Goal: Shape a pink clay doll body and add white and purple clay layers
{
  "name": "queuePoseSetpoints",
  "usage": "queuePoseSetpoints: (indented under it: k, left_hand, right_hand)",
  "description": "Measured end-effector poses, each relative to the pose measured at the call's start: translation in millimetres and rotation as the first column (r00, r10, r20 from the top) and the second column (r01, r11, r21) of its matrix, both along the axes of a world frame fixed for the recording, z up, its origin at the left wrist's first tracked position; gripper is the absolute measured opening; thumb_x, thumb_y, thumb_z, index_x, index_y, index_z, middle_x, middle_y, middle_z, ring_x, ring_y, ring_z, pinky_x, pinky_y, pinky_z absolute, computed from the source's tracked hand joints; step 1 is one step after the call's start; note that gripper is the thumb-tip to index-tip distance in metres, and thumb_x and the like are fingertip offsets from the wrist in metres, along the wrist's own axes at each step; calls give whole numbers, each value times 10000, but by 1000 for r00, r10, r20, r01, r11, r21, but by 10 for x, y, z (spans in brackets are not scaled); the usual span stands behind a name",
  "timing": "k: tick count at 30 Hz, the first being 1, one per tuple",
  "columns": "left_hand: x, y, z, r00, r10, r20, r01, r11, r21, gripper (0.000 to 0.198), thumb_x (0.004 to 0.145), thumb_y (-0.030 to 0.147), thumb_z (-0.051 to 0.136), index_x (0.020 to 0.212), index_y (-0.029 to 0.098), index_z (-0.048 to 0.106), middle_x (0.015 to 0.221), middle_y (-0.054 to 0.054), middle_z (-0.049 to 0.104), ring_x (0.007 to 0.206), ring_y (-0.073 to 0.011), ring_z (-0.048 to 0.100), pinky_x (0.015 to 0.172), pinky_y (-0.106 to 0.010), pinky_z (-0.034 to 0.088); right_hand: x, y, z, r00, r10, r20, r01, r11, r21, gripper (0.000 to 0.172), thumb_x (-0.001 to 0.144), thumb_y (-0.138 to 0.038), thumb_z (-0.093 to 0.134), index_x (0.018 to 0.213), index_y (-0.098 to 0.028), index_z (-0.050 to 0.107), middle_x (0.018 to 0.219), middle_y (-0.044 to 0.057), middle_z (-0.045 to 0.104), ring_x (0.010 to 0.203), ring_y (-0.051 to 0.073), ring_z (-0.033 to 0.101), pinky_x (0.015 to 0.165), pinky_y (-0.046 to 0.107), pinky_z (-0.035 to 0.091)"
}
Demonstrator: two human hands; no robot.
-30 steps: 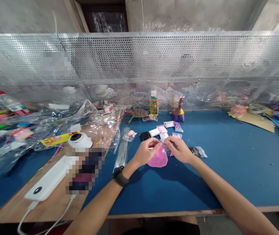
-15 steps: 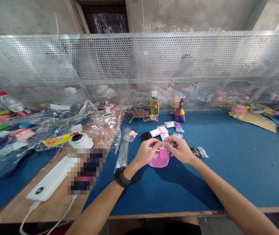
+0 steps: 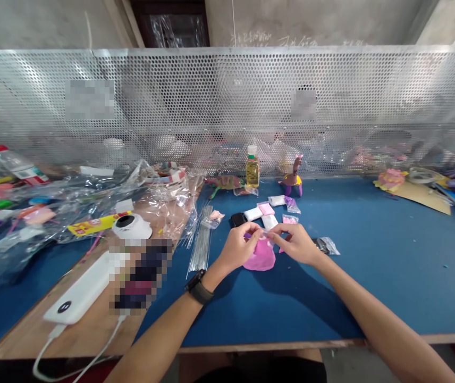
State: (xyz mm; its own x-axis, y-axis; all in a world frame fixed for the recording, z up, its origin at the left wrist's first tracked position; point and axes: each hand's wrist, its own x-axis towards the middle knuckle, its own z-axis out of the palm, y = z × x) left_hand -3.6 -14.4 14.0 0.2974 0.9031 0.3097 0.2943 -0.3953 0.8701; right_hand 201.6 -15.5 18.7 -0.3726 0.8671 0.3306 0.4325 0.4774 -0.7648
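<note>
- Blue matting covers the bench (image 3: 371, 276), which ends at a perforated metal screen (image 3: 227, 106) at the back and a wooden front edge near the person.
- Left hand (image 3: 237, 246) and right hand (image 3: 296, 243) meet at mid-bench, well back from the front edge.
- Fingers of both hands are pressed together at the tips, pinching the top of a small clear bag (image 3: 265, 232) between them.
- Pink clay (image 3: 260, 257) hangs in that bag, low over the mat between the two hands.
- A black watch (image 3: 196, 286) sits on the left wrist.
- Just behind the hands lie small packets (image 3: 260, 210) of white, pink and black clay; a dark packet (image 3: 323, 244) lies just right of the right hand.
- A bundle of wires (image 3: 201, 240) lies near the left hand, on its left.
- An oil bottle (image 3: 252, 170) and a clay figure (image 3: 292, 179) stand by the screen.
- Left side is crowded: cellophane (image 3: 72, 207), a white power bank (image 3: 82, 290) with its cable running off the front edge.
- Open mat lies right of the right arm and between the hands and the front edge.
</note>
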Motion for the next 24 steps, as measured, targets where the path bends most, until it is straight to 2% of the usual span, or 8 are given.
queuePoseSetpoints:
  k: [4,7,14,17,18,20,22,24]
  left_hand:
    - [-6,6,5,998,-59,13,60,998,-14,272,947,391,568,913,150,692,914,-65,727,862,-183,667,744,-250,500]
    - [-23,18,21,999,-41,8,42,999,-15,266,939,382,586,910,147,706,888,-63,732,839,-180,670,753,-257,501]
    - [-57,20,45,990,-139,-11,138,989,-53,284,916,402,611,858,143,711,879,-68,733,825,-185,666,694,-242,497]
    - [-43,10,39,990,-139,-26,138,990,-35,281,924,394,594,865,145,710,866,-67,733,811,-182,668,697,-244,502]
    - [-46,19,40,991,-130,-27,129,991,-24,281,926,395,588,876,146,708,872,-68,734,814,-182,669,709,-248,505]
    - [-85,67,63,994,-102,-40,102,995,7,283,928,399,577,889,149,704,888,-70,735,825,-186,671,738,-258,513]
    - [-187,144,137,993,-57,-101,62,997,44,278,925,397,564,895,157,701,894,-68,737,824,-190,674,757,-272,523]
    - [-352,207,278,968,99,-232,-70,989,130,253,914,380,564,936,172,708,910,-69,739,837,-201,678,797,-297,525]
  right_hand:
    - [31,23,-13,999,46,8,-46,999,-2,331,958,-443,571,865,-181,752,818,49,752,690,156,663,556,228,473]
    - [34,30,-23,998,61,-19,-62,998,-23,342,957,-461,575,879,-179,752,802,48,747,682,152,656,554,227,471]
    - [34,25,-55,995,83,-63,-89,991,-103,426,887,-519,670,651,-166,646,557,6,643,490,101,541,464,209,380]
    - [14,21,-53,990,91,-110,-109,979,-171,455,876,-549,667,629,-167,634,513,-4,616,438,95,527,436,207,387]
    - [8,19,-52,987,98,-131,-122,974,-189,440,887,-552,648,677,-166,667,524,-4,620,442,99,541,440,208,410]
    - [7,14,-55,978,104,-179,-144,965,-222,398,906,-548,614,899,-168,732,602,0,660,476,111,585,461,215,471]
    - [31,23,-53,972,84,-217,-137,961,-241,429,903,-531,613,1142,-185,698,724,13,710,516,120,626,478,227,520]
    - [82,59,-8,973,49,-224,-103,965,-240,437,880,-518,641,1157,-182,688,782,28,727,521,123,642,467,229,528]
